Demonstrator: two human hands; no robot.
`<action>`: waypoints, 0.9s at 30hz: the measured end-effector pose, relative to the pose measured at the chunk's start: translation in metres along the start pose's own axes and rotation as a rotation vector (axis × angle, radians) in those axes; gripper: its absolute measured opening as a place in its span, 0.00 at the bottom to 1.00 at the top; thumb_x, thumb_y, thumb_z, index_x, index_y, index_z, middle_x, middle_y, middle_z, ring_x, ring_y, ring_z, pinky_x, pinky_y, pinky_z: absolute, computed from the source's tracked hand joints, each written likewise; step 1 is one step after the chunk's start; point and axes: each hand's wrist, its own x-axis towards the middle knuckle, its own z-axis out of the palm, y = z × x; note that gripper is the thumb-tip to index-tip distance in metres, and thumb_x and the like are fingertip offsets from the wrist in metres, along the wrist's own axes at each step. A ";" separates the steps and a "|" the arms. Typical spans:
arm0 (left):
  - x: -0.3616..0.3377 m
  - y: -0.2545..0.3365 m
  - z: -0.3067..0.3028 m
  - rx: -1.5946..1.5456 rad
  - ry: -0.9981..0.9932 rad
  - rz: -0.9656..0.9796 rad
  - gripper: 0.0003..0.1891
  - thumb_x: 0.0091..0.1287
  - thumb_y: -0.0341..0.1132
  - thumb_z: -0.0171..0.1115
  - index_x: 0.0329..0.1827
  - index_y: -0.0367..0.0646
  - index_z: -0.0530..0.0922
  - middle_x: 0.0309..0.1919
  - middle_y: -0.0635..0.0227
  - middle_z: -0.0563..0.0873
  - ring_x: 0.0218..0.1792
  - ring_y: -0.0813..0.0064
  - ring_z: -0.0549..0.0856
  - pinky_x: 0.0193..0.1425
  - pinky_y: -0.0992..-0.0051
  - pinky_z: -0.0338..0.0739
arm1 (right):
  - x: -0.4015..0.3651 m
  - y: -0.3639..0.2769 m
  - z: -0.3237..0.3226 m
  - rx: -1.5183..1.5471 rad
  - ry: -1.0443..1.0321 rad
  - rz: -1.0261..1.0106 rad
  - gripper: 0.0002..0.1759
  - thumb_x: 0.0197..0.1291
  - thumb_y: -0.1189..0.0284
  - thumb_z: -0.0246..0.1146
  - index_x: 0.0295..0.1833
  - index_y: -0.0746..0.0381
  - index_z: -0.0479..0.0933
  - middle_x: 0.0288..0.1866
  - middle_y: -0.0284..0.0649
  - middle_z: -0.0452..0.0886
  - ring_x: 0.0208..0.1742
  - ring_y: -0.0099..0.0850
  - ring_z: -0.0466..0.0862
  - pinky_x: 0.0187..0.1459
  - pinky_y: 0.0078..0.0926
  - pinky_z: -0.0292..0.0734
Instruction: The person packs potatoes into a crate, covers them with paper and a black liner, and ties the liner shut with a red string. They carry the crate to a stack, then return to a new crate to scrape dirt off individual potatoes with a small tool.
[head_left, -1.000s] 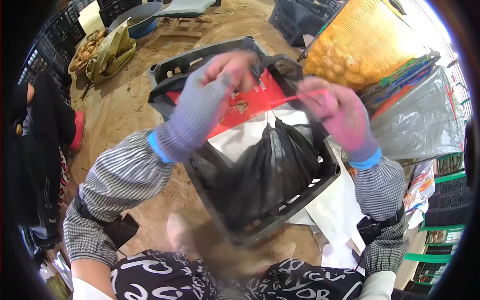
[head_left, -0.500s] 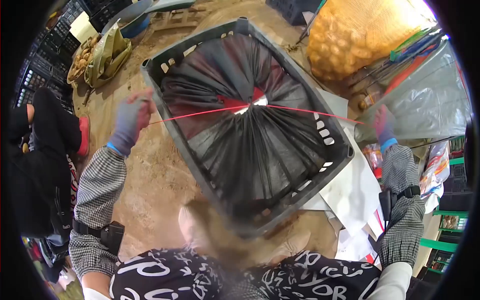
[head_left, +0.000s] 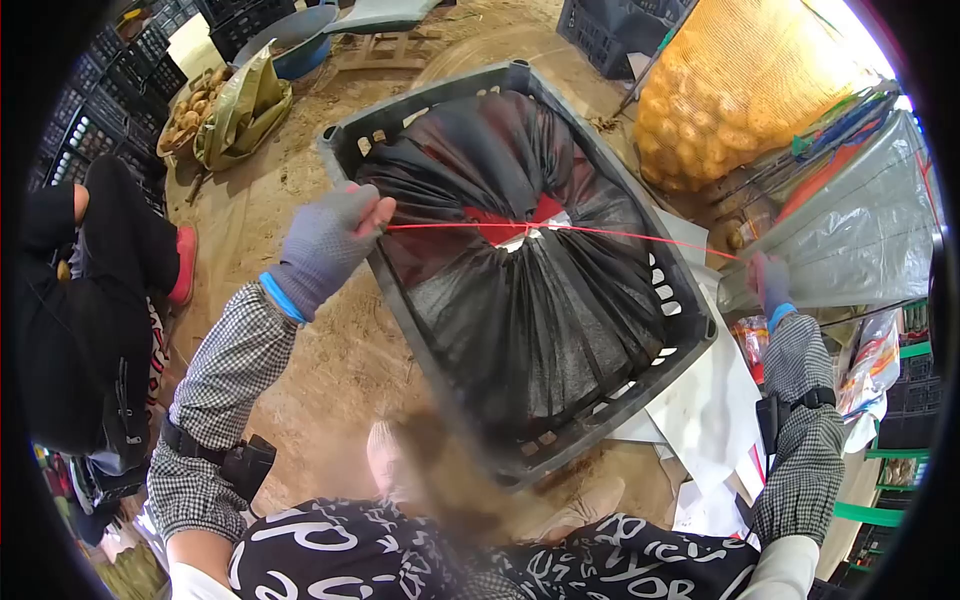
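Note:
A black plastic bag fills a dark plastic crate, its gathered mouth drawn together near the middle. Red and white show in the gap at the gathers. A thin red string crosses over the bag at the gathers and runs out to both sides. My left hand, in a grey-purple glove, is closed on the string's left end just beyond the crate's left edge. Past the right edge, my right hand, gloved too, is closed on the other end, beside a grey plastic sheet.
A large orange mesh sack of potatoes stands at the upper right. White paper sheets lie right of the crate. A person's dark trouser leg is at the left, below an open sack. Dark crates stand behind.
My left hand has come inward to the crate's left edge, still holding the string. My right hand stays out to the right. The whole view has shifted slightly, moving the crate down and right.

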 end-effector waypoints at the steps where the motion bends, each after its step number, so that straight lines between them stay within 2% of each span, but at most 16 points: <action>1: 0.000 0.002 0.001 0.029 -0.012 0.004 0.19 0.69 0.38 0.63 0.25 0.38 0.66 0.21 0.58 0.67 0.23 0.61 0.70 0.29 0.67 0.66 | -0.004 0.003 0.006 -0.155 0.066 0.018 0.09 0.63 0.64 0.58 0.34 0.58 0.74 0.23 0.33 0.72 0.21 0.26 0.72 0.23 0.25 0.67; 3: -0.002 0.009 0.000 0.032 -0.061 -0.011 0.20 0.70 0.40 0.62 0.26 0.39 0.64 0.20 0.58 0.68 0.23 0.58 0.70 0.29 0.65 0.66 | -0.016 0.012 0.023 -0.469 0.198 0.064 0.10 0.62 0.65 0.59 0.42 0.60 0.78 0.25 0.37 0.77 0.24 0.33 0.78 0.27 0.31 0.74; 6: -0.001 0.019 -0.001 0.029 -0.128 -0.020 0.18 0.70 0.40 0.61 0.28 0.40 0.66 0.20 0.58 0.69 0.23 0.57 0.72 0.29 0.65 0.68 | -0.020 -0.007 0.033 -1.027 0.030 -0.253 0.19 0.60 0.64 0.61 0.53 0.62 0.78 0.34 0.45 0.83 0.36 0.43 0.84 0.43 0.35 0.80; 8: 0.004 0.031 -0.004 0.029 -0.161 -0.028 0.17 0.70 0.41 0.61 0.30 0.41 0.67 0.21 0.57 0.71 0.23 0.57 0.74 0.29 0.65 0.69 | -0.024 -0.037 0.064 -1.316 0.495 -0.858 0.22 0.60 0.65 0.62 0.58 0.63 0.76 0.44 0.48 0.84 0.47 0.44 0.84 0.53 0.33 0.77; 10: 0.005 0.047 -0.008 -0.014 -0.205 -0.072 0.15 0.70 0.41 0.61 0.32 0.41 0.67 0.21 0.56 0.72 0.25 0.56 0.77 0.31 0.65 0.71 | -0.076 -0.110 0.139 -0.859 0.300 -1.030 0.22 0.62 0.65 0.63 0.59 0.63 0.76 0.54 0.47 0.82 0.54 0.38 0.82 0.55 0.32 0.76; 12: 0.007 0.054 -0.005 -0.018 -0.241 -0.118 0.15 0.69 0.42 0.62 0.35 0.42 0.68 0.22 0.55 0.74 0.27 0.55 0.79 0.32 0.65 0.72 | -0.121 -0.154 0.201 -0.732 -0.116 -1.066 0.24 0.63 0.67 0.64 0.63 0.61 0.73 0.58 0.47 0.80 0.55 0.37 0.81 0.56 0.31 0.76; 14: 0.011 0.052 0.000 0.023 -0.262 -0.171 0.16 0.67 0.42 0.63 0.38 0.41 0.68 0.23 0.54 0.76 0.28 0.54 0.80 0.33 0.65 0.73 | -0.162 -0.175 0.252 -0.658 -0.433 -0.848 0.26 0.62 0.64 0.66 0.64 0.60 0.74 0.60 0.45 0.80 0.55 0.38 0.81 0.56 0.32 0.76; 16: 0.014 0.044 0.000 0.107 -0.249 -0.178 0.17 0.66 0.42 0.65 0.39 0.41 0.67 0.25 0.54 0.76 0.29 0.52 0.80 0.34 0.64 0.74 | -0.154 -0.163 0.271 -0.964 -0.357 -1.004 0.19 0.64 0.66 0.62 0.59 0.57 0.77 0.50 0.43 0.82 0.47 0.38 0.83 0.48 0.32 0.78; 17: 0.015 0.038 -0.001 0.149 -0.241 -0.185 0.18 0.65 0.42 0.66 0.40 0.41 0.66 0.25 0.54 0.77 0.30 0.51 0.80 0.35 0.64 0.74 | -0.147 -0.160 0.274 -1.188 -0.295 -1.037 0.17 0.63 0.66 0.62 0.57 0.57 0.78 0.49 0.43 0.82 0.45 0.41 0.83 0.47 0.34 0.78; 20: 0.017 0.027 -0.018 0.211 -0.291 -0.259 0.20 0.62 0.42 0.69 0.41 0.41 0.66 0.28 0.55 0.78 0.32 0.50 0.81 0.36 0.62 0.75 | -0.143 -0.173 0.268 -1.398 -0.321 -0.882 0.14 0.61 0.67 0.60 0.51 0.59 0.80 0.45 0.44 0.81 0.46 0.45 0.82 0.49 0.37 0.78; 23: 0.018 0.019 -0.021 0.214 -0.279 -0.226 0.22 0.58 0.42 0.73 0.40 0.42 0.66 0.28 0.56 0.77 0.31 0.54 0.81 0.36 0.62 0.75 | -0.141 -0.174 0.257 -1.247 -0.238 -0.976 0.14 0.59 0.70 0.59 0.50 0.59 0.81 0.44 0.42 0.82 0.44 0.41 0.84 0.46 0.32 0.79; 26: 0.018 0.016 -0.024 0.276 -0.276 -0.086 0.25 0.54 0.42 0.77 0.39 0.42 0.66 0.26 0.59 0.77 0.30 0.60 0.80 0.36 0.65 0.74 | -0.155 -0.178 0.251 -1.169 -0.182 -0.988 0.14 0.62 0.72 0.57 0.51 0.59 0.81 0.40 0.40 0.83 0.39 0.35 0.85 0.41 0.27 0.80; 27: 0.023 0.018 -0.029 0.248 -0.393 -0.132 0.26 0.53 0.42 0.78 0.38 0.41 0.66 0.26 0.60 0.77 0.30 0.62 0.80 0.35 0.65 0.74 | -0.164 -0.186 0.249 -0.912 -0.277 -0.755 0.14 0.63 0.74 0.56 0.51 0.59 0.81 0.39 0.39 0.82 0.37 0.32 0.85 0.39 0.25 0.80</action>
